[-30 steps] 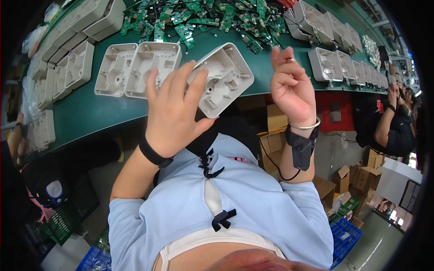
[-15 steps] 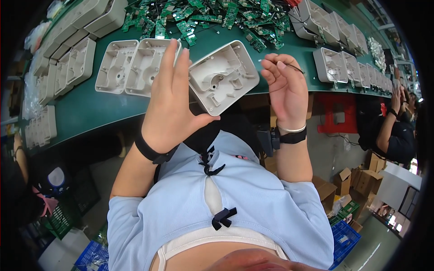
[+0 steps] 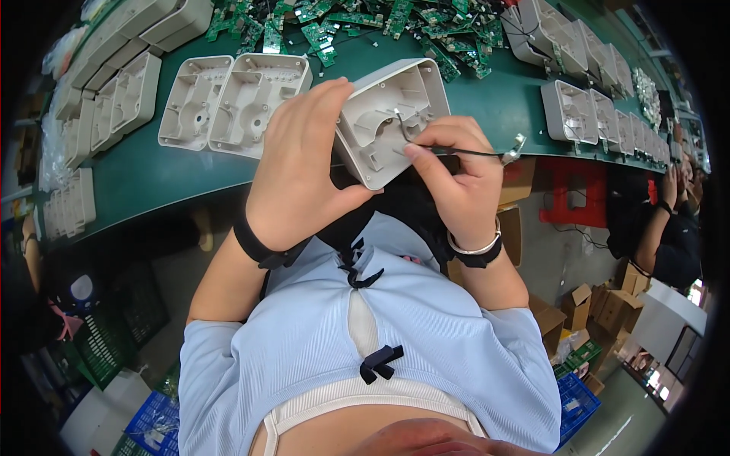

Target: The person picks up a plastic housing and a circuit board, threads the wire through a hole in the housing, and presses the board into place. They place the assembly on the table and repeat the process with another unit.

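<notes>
My left hand (image 3: 300, 163) is closed on the left side of a light grey plastic housing (image 3: 391, 95), which is tilted at the table's front edge with its hollow inside facing me. Between the thumb and forefinger of my right hand (image 3: 460, 171) is a thin dark cable (image 3: 464, 150). One end of the cable, with a small pale tip, reaches over the housing's cavity. At its other end, right of my hand, a small whitish metal piece (image 3: 514, 149) hangs out. Two more open housings (image 3: 255, 106) lie side by side to the left of my left hand.
Loose green circuit boards (image 3: 319, 42) are heaped at the back of the green table (image 3: 182, 182). Stacked housings (image 3: 133, 91) stand at the left, and a row of housings (image 3: 570, 114) with boards runs along the right. A red stool (image 3: 574, 190) and cardboard boxes (image 3: 616, 308) are on the floor.
My right hand has moved left and down, bringing the cable over the housing's cavity. The housing has been tilted up and shifted slightly right, with my left hand following.
</notes>
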Demonstrator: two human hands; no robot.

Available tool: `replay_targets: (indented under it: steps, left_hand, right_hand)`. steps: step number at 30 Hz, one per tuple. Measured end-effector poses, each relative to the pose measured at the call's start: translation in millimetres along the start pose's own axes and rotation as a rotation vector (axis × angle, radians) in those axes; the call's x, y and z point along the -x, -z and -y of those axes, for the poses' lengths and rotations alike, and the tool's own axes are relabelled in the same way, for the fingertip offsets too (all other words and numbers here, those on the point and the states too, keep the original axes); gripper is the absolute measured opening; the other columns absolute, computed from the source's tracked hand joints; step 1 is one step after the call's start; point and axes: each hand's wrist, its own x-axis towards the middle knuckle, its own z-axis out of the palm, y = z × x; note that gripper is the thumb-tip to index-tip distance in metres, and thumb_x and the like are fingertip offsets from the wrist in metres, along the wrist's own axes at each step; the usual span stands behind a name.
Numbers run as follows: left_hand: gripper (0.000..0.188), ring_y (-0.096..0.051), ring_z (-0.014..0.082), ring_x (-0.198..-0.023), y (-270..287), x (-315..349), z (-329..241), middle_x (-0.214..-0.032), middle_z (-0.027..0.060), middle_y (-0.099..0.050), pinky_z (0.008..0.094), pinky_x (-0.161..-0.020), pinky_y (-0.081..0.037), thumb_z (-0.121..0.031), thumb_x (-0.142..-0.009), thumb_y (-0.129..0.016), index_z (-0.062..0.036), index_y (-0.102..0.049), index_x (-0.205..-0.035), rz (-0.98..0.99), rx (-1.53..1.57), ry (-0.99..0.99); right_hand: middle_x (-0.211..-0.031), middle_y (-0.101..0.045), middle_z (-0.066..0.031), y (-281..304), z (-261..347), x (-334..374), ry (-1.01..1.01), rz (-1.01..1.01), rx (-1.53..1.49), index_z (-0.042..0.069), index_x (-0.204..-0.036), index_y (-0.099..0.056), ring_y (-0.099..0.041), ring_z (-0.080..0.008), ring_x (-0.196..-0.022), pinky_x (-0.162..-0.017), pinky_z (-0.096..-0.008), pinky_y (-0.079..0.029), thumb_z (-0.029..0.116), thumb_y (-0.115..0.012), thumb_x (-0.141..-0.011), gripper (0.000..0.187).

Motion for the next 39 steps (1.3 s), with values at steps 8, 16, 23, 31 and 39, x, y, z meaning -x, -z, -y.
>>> replay_targets:
  steps: [8,16,23,31,39]
  left_hand:
    - [0.111,-0.055,0.0439,-0.13,-3.1,-0.8,-2.0,-0.146,0.0214,-0.055,0.0512,-0.111,-0.042,-0.016,-0.06,-0.096,-0.0035,-0.039,-0.155,-0.012,0.089,0.064]
    - [0.112,-0.054,0.0449,-0.131,-3.6,-1.0,-7.6,-0.148,0.0218,-0.053,0.0515,-0.11,-0.042,-0.015,-0.059,-0.097,-0.0038,-0.039,-0.154,0.001,0.039,0.047]
    - [0.11,-0.048,0.0407,-0.14,-11.7,0.0,-10.0,-0.154,0.0205,-0.044,0.0484,-0.115,-0.042,-0.013,-0.064,-0.095,-0.0045,-0.036,-0.157,-0.036,0.184,0.06]
    - [0.109,-0.045,0.0339,-0.145,-22.7,3.5,-7.7,-0.16,0.0178,-0.035,0.0426,-0.111,-0.05,-0.007,-0.07,-0.093,-0.0064,-0.03,-0.159,-0.047,0.376,0.112]
    - [0.103,-0.054,0.0403,-0.135,-17.1,0.0,-11.6,-0.158,0.0206,-0.035,0.0423,-0.101,-0.057,-0.002,-0.071,-0.087,-0.0069,-0.03,-0.157,0.007,0.425,0.152]
  right_hand:
    - [-0.104,-0.072,-0.0082,-9.9,10.1,4.9,-0.28,-0.028,-0.265,-0.002,-0.103,-0.071,-0.064,-0.0113,-0.089,-0.079,-0.024,-0.051,-0.004,-0.078,-0.09,0.015]
    - [-0.103,-0.074,-0.0085,-16.3,1.5,-0.8,-0.142,-0.035,-0.026,-0.002,-0.1,-0.073,-0.067,-0.0124,-0.084,-0.073,-0.0256,-0.053,-0.004,-0.078,-0.089,0.012]
    - [-0.096,-0.076,-0.0113,-19.7,10.3,-6.9,0.063,-0.088,0.272,0.0,-0.095,-0.074,-0.068,-0.0214,-0.08,-0.069,-0.0315,-0.053,-0.006,-0.079,-0.083,0.014]
    - [-0.091,-0.074,-0.0114,-27.8,15.1,-7.4,0.133,-0.07,0.229,0.0,-0.096,-0.075,-0.066,-0.0263,-0.082,-0.075,-0.0353,-0.052,-0.006,-0.08,-0.078,0.02]
    - [-0.1,-0.071,-0.0099,-11.0,-0.5,5.0,-0.132,-0.019,0.13,-0.002,-0.11,-0.075,-0.064,-0.0227,-0.096,-0.087,-0.0325,-0.05,-0.004,-0.079,-0.083,0.028]
